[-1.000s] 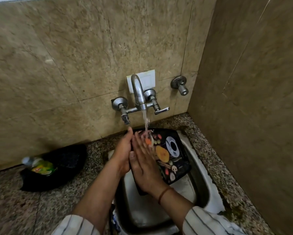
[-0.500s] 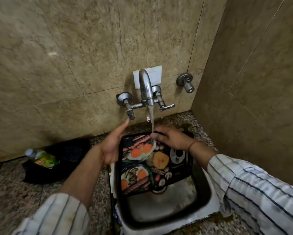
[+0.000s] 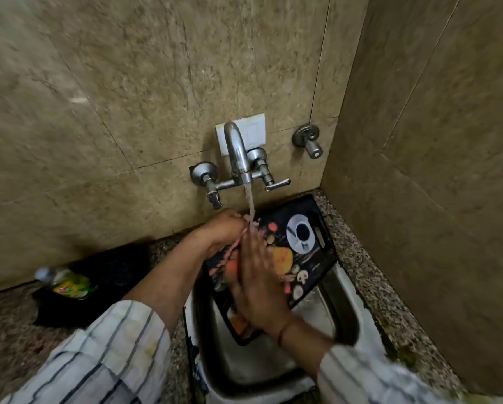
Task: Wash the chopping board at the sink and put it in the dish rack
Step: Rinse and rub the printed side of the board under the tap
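A black chopping board (image 3: 311, 252) printed with food pictures and a coffee cup leans tilted in the steel sink (image 3: 343, 322), its top edge near the wall. Water runs from the chrome tap (image 3: 238, 158) onto the board's upper left part. My left hand (image 3: 224, 228) grips the board's upper left edge under the stream. My right hand (image 3: 259, 284) lies flat on the board's face with fingers spread, covering its middle and lower left. No dish rack is in view.
A speckled granite counter (image 3: 369, 275) surrounds the sink. On the left stands a black container (image 3: 107, 269) with a green-labelled bottle (image 3: 69, 284) lying in it. A second wall valve (image 3: 310, 141) sits right of the tap. Tiled walls close the corner on the right.
The board has turned and tilted toward the right corner. My right hand came down from the board's top edge to lie flat on its face. My left hand shifted to the upper edge.
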